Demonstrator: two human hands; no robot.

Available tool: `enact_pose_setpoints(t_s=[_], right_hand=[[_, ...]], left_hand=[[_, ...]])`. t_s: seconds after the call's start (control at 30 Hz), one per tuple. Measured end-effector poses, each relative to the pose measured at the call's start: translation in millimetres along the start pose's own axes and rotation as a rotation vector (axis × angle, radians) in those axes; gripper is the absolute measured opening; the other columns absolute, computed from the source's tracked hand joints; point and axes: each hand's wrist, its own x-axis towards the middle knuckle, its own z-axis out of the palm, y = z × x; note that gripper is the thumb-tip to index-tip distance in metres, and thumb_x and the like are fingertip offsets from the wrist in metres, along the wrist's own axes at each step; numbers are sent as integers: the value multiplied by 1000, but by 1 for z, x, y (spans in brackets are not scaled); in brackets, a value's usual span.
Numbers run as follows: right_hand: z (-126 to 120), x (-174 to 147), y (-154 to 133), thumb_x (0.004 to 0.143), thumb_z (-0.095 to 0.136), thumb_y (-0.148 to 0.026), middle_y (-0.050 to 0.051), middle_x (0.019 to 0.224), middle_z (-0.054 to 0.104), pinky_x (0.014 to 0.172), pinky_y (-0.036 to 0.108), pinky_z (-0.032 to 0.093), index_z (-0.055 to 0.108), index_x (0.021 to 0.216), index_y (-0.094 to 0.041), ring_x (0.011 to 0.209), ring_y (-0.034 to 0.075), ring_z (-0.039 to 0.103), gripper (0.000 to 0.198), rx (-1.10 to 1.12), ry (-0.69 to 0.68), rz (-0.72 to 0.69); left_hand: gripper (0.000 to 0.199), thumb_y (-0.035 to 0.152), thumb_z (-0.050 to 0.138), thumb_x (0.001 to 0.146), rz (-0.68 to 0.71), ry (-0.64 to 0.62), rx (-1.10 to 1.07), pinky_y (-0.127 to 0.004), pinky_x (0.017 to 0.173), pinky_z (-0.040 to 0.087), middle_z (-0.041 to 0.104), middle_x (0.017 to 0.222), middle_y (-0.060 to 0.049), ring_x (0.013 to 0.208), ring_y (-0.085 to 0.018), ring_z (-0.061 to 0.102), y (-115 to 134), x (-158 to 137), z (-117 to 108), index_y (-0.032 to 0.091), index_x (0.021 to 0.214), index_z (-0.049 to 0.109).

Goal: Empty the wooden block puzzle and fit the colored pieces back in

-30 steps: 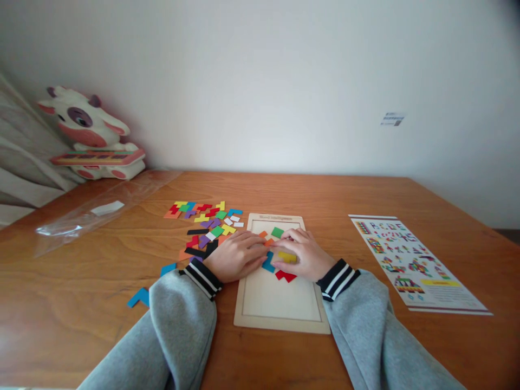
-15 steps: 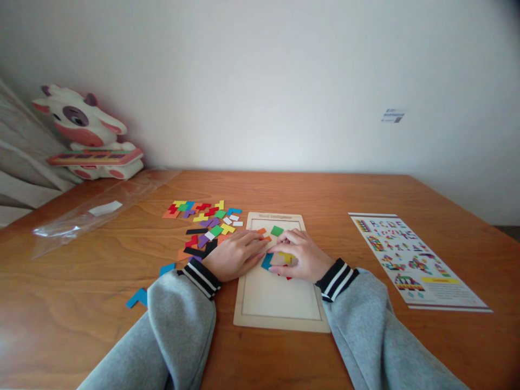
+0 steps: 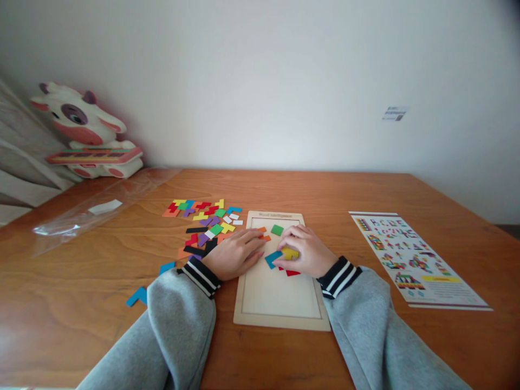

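Note:
A wooden puzzle tray (image 3: pixel 280 320) lies in front of me. My left hand (image 3: pixel 239 250) lies over its left edge, fingers stretched out and fingertips at an orange puzzle piece (image 3: pixel 266 238). My right hand (image 3: pixel 306 249) is over the tray's middle, with thumb and index finger closed on the end of a blue puzzle piece (image 3: pixel 271 260). Within the curve of that hand lies a yellow puzzle piece (image 3: pixel 290 253). Partly hidden beneath the thumb is a red puzzle piece (image 3: pixel 292 273). A green puzzle piece (image 3: pixel 277 230) rests above the fingers.
Several coloured puzzle pieces (image 3: pixel 203 222) lie scattered left of the tray, and a blue angled piece (image 3: pixel 137 296) is by my left sleeve. A printed sheet (image 3: pixel 418 260) lies at the right. At the far left are a clear plastic bag (image 3: pixel 101 216) and a cow toy keyboard (image 3: pixel 91 135).
The blue piece has shifted slightly right and turned, its end now closer to the yellow piece. My right hand moved a little right with it; my left hand stays nearly still.

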Motion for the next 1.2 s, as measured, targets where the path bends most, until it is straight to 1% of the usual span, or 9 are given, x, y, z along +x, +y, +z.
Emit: enact_pose_setpoints(t_s=[0.13,0.27,0.53,0.6,0.67,0.77,0.93,1.1,1.2], right_hand=[[0,1,-1,75,78,-48,5,90,63,87,40,44,68,82,-21,91,22,55,30,22,-31,19],[1,1,-1,80,75,-47,4,88,63,85,38,45,64,76,-20,90,21,56,29,26,-26,35],[3,0,1,85,70,-37,3,84,64,78,36,45,62,73,-21,85,20,59,21,-46,15,89],[3,0,1,85,70,-31,3,85,64,78,35,45,63,77,-21,84,19,60,15,-34,15,107],[3,0,1,84,69,-26,3,88,66,79,35,45,64,88,-21,84,19,61,8,-9,14,118],[3,0,1,87,65,-21,4,96,68,81,36,46,65,101,-21,86,19,62,15,15,6,110],[4,-1,3,91,59,-19,4,94,67,82,36,47,67,98,-22,85,18,62,11,14,0,99],[7,0,4,91,55,-17,6,96,68,84,38,48,63,101,-20,88,20,62,13,-4,43,122],[9,0,4,91,52,-14,6,97,68,85,38,48,63,99,-20,91,21,61,15,-29,61,138]], left_hand=[[29,29,42,100,-9,-4,-18,-41,100,53,64,123,-12,119,-23,60,1,1,-2,17,119,61],[30,30,42,101,-13,3,-34,-41,99,54,64,122,-12,118,-23,60,2,2,-3,18,120,61],[30,28,43,100,-7,-8,-31,-41,99,53,64,119,-12,115,-24,60,2,2,-5,18,122,60],[29,27,43,100,-11,-13,-35,-41,98,53,64,119,-12,114,-23,60,3,2,-5,18,121,61],[29,27,44,99,-18,-24,-34,-41,98,53,64,119,-12,114,-24,60,3,2,-5,17,120,61],[29,27,45,99,-23,-30,-31,-40,98,52,64,118,-11,113,-23,60,2,2,-5,17,120,61],[29,26,45,99,-15,-23,-37,-40,97,52,64,117,-11,113,-23,59,1,2,-4,18,122,61],[27,25,46,99,-7,-27,-62,-39,97,52,66,115,-9,109,-21,61,2,3,-4,20,119,63],[26,25,46,99,14,-22,-67,-38,95,52,68,112,-9,107,-21,63,4,4,-5,19,117,64]])
